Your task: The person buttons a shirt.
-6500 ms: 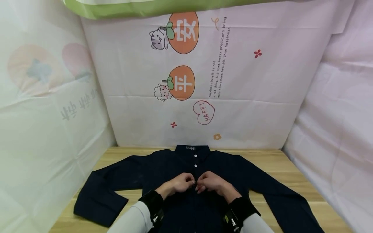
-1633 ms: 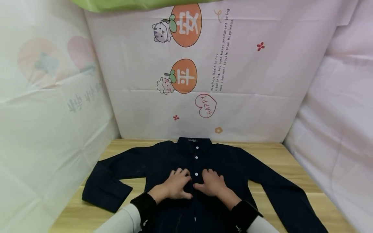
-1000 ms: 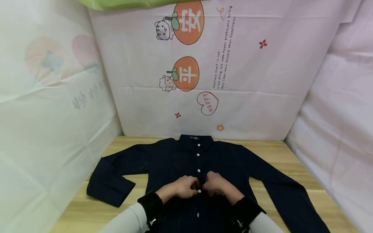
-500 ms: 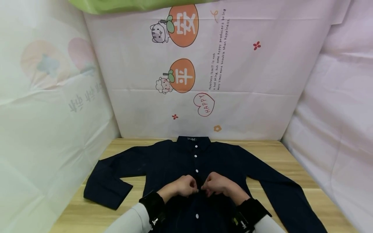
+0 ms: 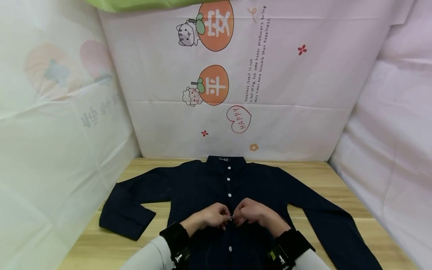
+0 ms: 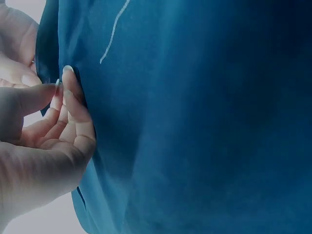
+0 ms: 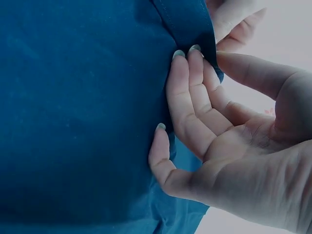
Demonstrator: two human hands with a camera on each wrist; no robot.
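Observation:
A dark navy long-sleeved shirt (image 5: 199,187) lies front up, collar (image 5: 226,162) at the far end. White buttons run down its front. My left hand (image 5: 212,215) and right hand (image 5: 251,213) meet over the placket, fingertips almost touching around a small white button (image 5: 231,218). In the left wrist view, my left thumb and fingers (image 6: 73,105) pinch the cloth at the front edge. My right thumb and fingers (image 7: 192,83) pinch the raised placket strip (image 7: 195,24) in the right wrist view. Fingertips partly hide the button and its buttonhole.
The shirt lies on a light wooden table (image 5: 314,180). One sleeve (image 5: 126,213) is bent back, while the other sleeve (image 5: 334,221) stretches toward the near right. White printed cloth (image 5: 287,86) hangs behind and on both sides. A loose pale thread (image 6: 114,31) lies on the shirt.
My hands worked at a higher button, then spread open on the shirt, uncovering it. Since then they have closed on the placket at the button below, fingertips drawing together.

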